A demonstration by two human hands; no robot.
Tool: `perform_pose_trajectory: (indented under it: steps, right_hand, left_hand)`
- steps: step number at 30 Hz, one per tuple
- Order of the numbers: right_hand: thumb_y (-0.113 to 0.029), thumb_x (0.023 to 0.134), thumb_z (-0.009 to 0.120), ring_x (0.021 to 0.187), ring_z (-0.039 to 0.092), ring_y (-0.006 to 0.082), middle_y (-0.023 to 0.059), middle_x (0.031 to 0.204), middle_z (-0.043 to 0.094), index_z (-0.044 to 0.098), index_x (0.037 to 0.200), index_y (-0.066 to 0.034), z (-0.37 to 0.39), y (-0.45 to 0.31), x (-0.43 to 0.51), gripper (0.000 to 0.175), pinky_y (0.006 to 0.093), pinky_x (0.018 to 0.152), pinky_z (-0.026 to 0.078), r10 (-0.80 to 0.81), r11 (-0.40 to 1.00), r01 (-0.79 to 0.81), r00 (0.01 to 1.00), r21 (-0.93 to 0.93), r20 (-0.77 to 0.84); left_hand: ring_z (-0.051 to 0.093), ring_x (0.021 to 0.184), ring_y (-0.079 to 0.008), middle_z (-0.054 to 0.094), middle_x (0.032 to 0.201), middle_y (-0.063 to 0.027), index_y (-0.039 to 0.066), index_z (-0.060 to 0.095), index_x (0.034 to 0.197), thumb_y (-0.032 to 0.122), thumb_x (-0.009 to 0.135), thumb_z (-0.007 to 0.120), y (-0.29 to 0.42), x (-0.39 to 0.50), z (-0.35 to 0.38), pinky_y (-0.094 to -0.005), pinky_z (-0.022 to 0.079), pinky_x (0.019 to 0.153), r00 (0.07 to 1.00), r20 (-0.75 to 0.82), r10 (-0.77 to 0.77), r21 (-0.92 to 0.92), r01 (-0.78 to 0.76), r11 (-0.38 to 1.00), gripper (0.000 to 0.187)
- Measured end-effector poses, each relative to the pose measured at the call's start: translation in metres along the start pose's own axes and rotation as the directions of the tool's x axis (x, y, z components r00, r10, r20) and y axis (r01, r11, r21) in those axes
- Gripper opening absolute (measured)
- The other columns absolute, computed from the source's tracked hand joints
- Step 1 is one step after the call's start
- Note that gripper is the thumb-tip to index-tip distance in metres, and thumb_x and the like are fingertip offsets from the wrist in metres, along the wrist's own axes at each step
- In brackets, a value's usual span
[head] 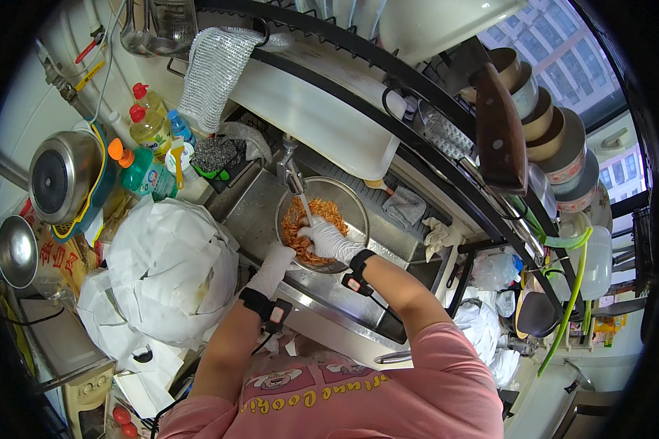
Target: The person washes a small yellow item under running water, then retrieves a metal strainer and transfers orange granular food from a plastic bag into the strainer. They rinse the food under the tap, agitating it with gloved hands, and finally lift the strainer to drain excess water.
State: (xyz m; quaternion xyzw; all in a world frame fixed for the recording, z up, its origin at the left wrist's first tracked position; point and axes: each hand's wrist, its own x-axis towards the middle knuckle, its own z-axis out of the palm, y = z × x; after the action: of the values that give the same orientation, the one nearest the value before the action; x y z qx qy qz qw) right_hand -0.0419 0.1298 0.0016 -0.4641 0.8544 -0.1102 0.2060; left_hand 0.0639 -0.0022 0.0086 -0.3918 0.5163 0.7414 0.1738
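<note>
A round metal bowl [364, 211] sits in the stainless steel sink [240, 222], holding many small orange-brown pieces [329, 211] that look like dried shrimp. Water runs from the faucet [291, 170] onto them. My right hand [329, 241], in a white glove, lies in the bowl with its fingers among the pieces; whether it grips any cannot be told. At the bowl's near left edge is my left hand [274, 266], also gloved in white, its fingertips at the rim and partly hidden. Both wrists wear black straps with small devices.
Left of the sink stand a large bundle covered in white sheets [170, 269], a green soap bottle [145, 173] and an upturned metal pot [66, 175]. A black rack [329, 90] crosses above, with a wooden-handled knife [500, 131]. A grey cloth [403, 207] lies behind the sink.
</note>
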Motion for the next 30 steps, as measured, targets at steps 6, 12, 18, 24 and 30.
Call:
perform_pose_trajectory:
  steps: [6, 12, 18, 24, 30]
  right_hand:
    - [-0.035, 0.063, 0.076, 0.112, 0.044, 0.0400, 0.0237, 0.130, 0.033, 0.029, 0.133, -0.0043, -0.003, 0.001, -0.009, 0.090, 0.0383, 0.093, 0.041, 0.601, 0.787, -0.614, 0.784, 0.054, 0.157]
    - [-0.030, 0.067, 0.072, 0.107, 0.046, 0.0442, 0.0289, 0.122, 0.037, 0.026, 0.136, -0.0100, 0.012, -0.001, -0.001, 0.085, 0.0403, 0.091, 0.042, 0.425, 0.877, -0.369, 0.895, 0.308, -0.138]
    - [-0.022, 0.066, 0.071, 0.121, 0.035, 0.0394, 0.0251, 0.134, 0.030, 0.051, 0.121, -0.0102, 0.016, -0.003, -0.008, 0.060, 0.0388, 0.100, 0.033, -0.045, 0.996, 0.051, 0.996, 0.073, -0.080]
    - [-0.020, 0.064, 0.074, 0.121, 0.035, 0.0404, 0.0226, 0.137, 0.027, 0.041, 0.129, -0.0127, 0.002, 0.004, -0.002, 0.074, 0.0416, 0.100, 0.034, 0.413, 0.905, -0.403, 0.909, 0.139, -0.059]
    - [-0.031, 0.068, 0.070, 0.128, 0.026, 0.0365, 0.0189, 0.136, 0.032, 0.043, 0.129, -0.0123, 0.013, -0.003, 0.006, 0.069, 0.0406, 0.103, 0.030, -0.010, 0.994, -0.014, 0.977, 0.110, 0.211]
  left_hand:
    - [0.057, 0.093, -0.0331, 0.051, 0.110, -0.0183, -0.003, 0.043, 0.118, -0.009, 0.073, 0.049, -0.001, -0.006, 0.001, -0.0460, 0.055, 0.073, 0.999, -0.031, 0.018, 0.025, -0.017, 1.000, 0.045]
    - [0.058, 0.092, -0.0325, 0.052, 0.110, -0.0184, -0.003, 0.041, 0.120, -0.009, 0.074, 0.049, -0.003, -0.003, 0.003, -0.0443, 0.056, 0.072, 0.999, -0.030, 0.016, -0.052, -0.017, 0.999, 0.047]
    - [0.058, 0.091, -0.0328, 0.052, 0.108, -0.0197, -0.003, 0.043, 0.118, -0.008, 0.075, 0.049, 0.000, -0.009, 0.005, -0.0446, 0.057, 0.069, 0.999, -0.002, 0.034, 0.013, -0.034, 0.999, 0.044]
    - [0.060, 0.086, -0.0336, 0.054, 0.107, -0.0190, -0.002, 0.045, 0.116, -0.010, 0.075, 0.049, -0.010, -0.007, 0.005, -0.0450, 0.058, 0.064, 0.998, -0.064, -0.027, -0.028, 0.025, 0.999, 0.041]
    - [0.061, 0.084, -0.0329, 0.055, 0.104, -0.0185, -0.002, 0.046, 0.115, -0.009, 0.076, 0.047, -0.010, 0.002, 0.005, -0.0444, 0.058, 0.064, 0.999, -0.034, -0.015, 0.028, 0.016, 0.999, 0.040]
